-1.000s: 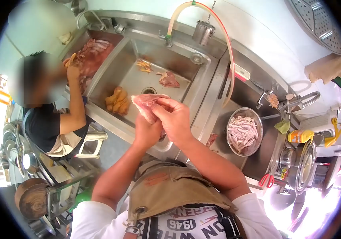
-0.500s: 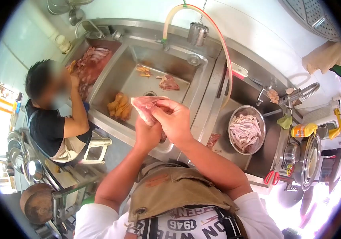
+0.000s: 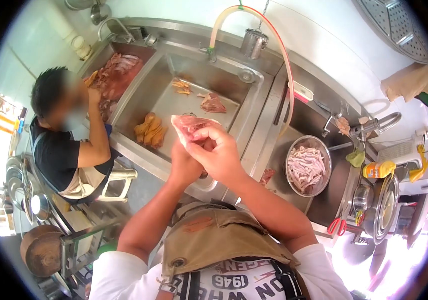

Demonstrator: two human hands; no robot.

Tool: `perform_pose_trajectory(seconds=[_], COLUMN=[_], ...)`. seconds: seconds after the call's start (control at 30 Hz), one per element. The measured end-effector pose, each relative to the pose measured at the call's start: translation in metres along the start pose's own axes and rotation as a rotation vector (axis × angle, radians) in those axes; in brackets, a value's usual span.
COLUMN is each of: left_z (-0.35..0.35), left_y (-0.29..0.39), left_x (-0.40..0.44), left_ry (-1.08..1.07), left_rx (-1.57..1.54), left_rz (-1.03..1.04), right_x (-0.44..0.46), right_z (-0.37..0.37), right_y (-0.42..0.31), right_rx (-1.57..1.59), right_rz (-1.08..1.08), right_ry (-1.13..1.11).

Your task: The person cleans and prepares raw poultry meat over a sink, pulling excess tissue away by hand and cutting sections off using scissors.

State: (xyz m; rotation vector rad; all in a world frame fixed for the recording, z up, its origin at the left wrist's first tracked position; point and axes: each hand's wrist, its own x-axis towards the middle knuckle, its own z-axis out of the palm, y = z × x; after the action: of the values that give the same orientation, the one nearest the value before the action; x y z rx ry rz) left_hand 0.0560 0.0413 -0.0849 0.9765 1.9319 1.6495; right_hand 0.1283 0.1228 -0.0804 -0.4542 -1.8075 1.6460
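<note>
A piece of raw meat (image 3: 191, 125) is held up in both my hands over the near edge of the middle sink (image 3: 166, 102). My left hand (image 3: 186, 162) is wrapped round its lower part. The fingers of my right hand (image 3: 218, 152) pinch its side. Beyond my hands, another raw piece (image 3: 213, 103) and some small yellow pieces (image 3: 181, 87) lie on the sink floor. Several yellowish pieces (image 3: 150, 131) rest in the sink's left corner.
A co-worker (image 3: 71, 145) sits at the left by a sink of raw meat (image 3: 119, 75). On the right, a steel bowl of pale pieces (image 3: 306, 167) stands in another sink. A hose (image 3: 290, 75) arches overhead; red-handled scissors (image 3: 337, 226) lie at the right edge.
The meat in my hands has turned and tilted slightly to the right, and my right fingers have shifted on it. The camera view has moved a little.
</note>
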Motion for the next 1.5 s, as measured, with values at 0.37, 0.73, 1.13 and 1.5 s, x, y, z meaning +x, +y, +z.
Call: perform_pose_trajectory(seconds=[0.37, 0.73, 1.13, 1.5], left_z=[0.0, 0.004, -0.003, -0.015], left_y=[0.003, 0.01, 0.006, -0.005], left_x=[0.008, 0.007, 0.01, 0.015], left_ry=[0.062, 0.176, 0.223, -0.005], left_rx=[-0.086, -0.089, 0.0, 0.071], left_rz=[-0.029, -0.019, -0.156, -0.165], right_x=[0.024, 0.027, 0.035, 0.04], right_z=[-0.005, 0.007, 0.002, -0.01], right_y=[-0.016, -0.007, -0.004, 0.001], right_rx=[-0.25, -0.222, -0.243, -0.596], right_rz=[-0.38, -0.207, -0.014, -0.493], right_ry=[0.044, 0.176, 0.187, 0.018])
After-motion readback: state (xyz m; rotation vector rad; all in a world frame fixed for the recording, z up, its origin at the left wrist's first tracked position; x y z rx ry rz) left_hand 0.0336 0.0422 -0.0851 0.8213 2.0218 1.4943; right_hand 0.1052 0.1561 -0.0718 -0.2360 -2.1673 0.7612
